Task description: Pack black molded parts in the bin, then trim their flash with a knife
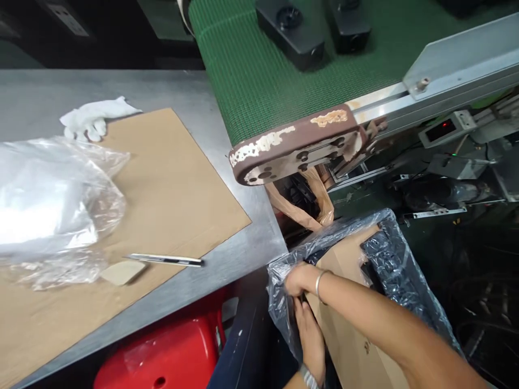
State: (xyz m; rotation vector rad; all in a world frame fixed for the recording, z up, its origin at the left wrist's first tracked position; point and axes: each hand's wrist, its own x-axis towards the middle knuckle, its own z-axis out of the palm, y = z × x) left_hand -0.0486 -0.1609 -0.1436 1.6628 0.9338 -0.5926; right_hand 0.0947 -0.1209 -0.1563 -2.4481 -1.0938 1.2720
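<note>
My right hand (299, 279), a metal bangle on its wrist, reaches into the near corner of a plastic-lined box (421, 275). Its fingers curl downward, and whatever they grip is hidden. Just below it, my left hand (311, 336) lies along the box's inner side with its fingers stretched out and a watch on the wrist. Both hands are beside a brown cardboard sheet (344, 324) inside the box. Black parts wrapped in clear plastic (389, 265) show past the sheet's far edge.
Above the box runs a green conveyor belt (243, 70) bearing black housings (290, 32). The metal table (227, 254) at left holds cardboard (170, 178), plastic bags (52, 194), a white glove (95, 116) and a cutter knife (166, 260). A red stool (174, 346) stands below.
</note>
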